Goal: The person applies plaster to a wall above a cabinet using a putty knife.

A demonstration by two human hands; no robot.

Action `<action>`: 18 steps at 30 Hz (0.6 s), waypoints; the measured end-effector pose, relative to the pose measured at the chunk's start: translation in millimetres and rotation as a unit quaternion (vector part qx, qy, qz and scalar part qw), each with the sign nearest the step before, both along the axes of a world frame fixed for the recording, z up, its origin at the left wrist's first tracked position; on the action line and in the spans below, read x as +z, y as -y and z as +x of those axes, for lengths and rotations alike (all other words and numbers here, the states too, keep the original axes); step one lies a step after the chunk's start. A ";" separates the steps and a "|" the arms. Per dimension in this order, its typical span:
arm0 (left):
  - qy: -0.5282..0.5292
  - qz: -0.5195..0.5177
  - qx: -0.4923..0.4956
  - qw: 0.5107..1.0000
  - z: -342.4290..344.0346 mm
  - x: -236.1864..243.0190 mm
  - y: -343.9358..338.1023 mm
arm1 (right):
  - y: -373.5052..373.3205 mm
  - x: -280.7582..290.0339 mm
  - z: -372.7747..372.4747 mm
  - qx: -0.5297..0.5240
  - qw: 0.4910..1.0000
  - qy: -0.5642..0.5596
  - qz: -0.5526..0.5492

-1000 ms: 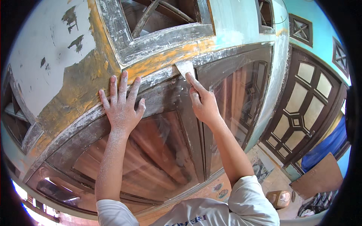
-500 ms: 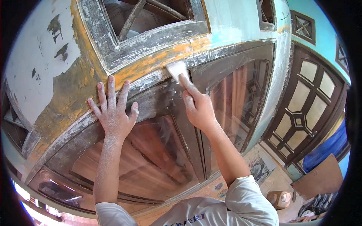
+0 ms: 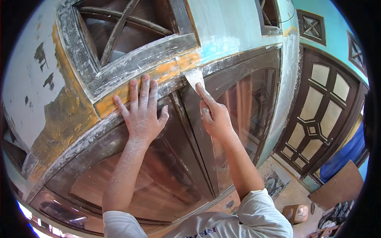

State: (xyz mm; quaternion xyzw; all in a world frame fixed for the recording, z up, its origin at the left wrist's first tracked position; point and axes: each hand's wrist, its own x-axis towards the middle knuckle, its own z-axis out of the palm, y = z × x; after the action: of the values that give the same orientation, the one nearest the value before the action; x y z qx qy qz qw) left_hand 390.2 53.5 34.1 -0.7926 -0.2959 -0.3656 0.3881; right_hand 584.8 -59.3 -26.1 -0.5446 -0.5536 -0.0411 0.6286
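Dust coats both my hands. My right hand (image 3: 216, 117) grips a scraper (image 3: 194, 78) with a wide pale blade, the index finger laid along it. The blade's edge meets the top rail of the dark wooden door frame (image 3: 234, 63), just below the orange-patched strip (image 3: 164, 72). My left hand (image 3: 143, 115) lies flat with fingers spread, fingertips on the orange strip and palm over the whitish, scraped frame edge. The scraper's handle is hidden inside my right fist.
Above is a vent opening (image 3: 127, 27) with crossed wooden bars. Glass door panels (image 3: 139, 178) stand below my arms. At right are a brown panelled door (image 3: 317, 107), a blue cloth (image 3: 343, 152), a brown board (image 3: 337, 185) and a container (image 3: 295, 213) on the tiled floor.
My left hand has slid right along the frame, onto the orange strip. The scraper in my right hand has moved slightly right along the rail. The view has shifted a little.
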 end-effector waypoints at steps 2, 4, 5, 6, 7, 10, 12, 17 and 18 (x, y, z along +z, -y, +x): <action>-0.002 0.002 -0.002 1.000 15.7 0.1 2.3 | 0.9 1.4 11.9 -0.013 1.000 -0.003 -0.025; -0.007 0.007 0.007 1.000 27.2 -0.7 1.4 | -1.6 0.6 24.6 -0.037 0.999 -0.017 0.012; -0.003 0.009 0.012 1.000 31.4 -1.0 2.0 | -3.0 0.9 31.0 -0.051 0.998 -0.016 0.015; -0.001 0.009 0.011 1.000 33.0 -1.9 0.7 | -6.6 2.6 38.3 -0.051 0.998 -0.013 0.016; 0.004 0.029 0.009 1.000 34.5 -4.0 -1.3 | -9.8 7.3 45.2 -0.081 0.996 0.010 0.023; 0.011 0.056 0.011 0.998 36.2 -6.2 -5.4 | -15.1 25.3 56.8 -0.121 0.992 0.032 0.016; 0.013 0.067 0.012 0.998 36.7 -7.2 -6.5 | -14.4 38.6 60.5 -0.132 0.991 0.032 0.003; 0.017 0.063 0.016 0.998 36.0 -7.2 -8.2 | -15.2 37.3 64.0 -0.120 0.992 0.034 0.021; 0.020 0.068 0.014 0.997 35.4 -7.2 -9.1 | -13.4 31.7 61.4 -0.114 0.993 0.022 0.010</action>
State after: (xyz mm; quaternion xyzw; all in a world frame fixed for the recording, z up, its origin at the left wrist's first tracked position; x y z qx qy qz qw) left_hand 425.5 62.6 26.9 -0.7530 -0.2888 -0.3949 0.4401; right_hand 646.2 -45.9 5.5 -0.5970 -0.5012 -0.1301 0.6127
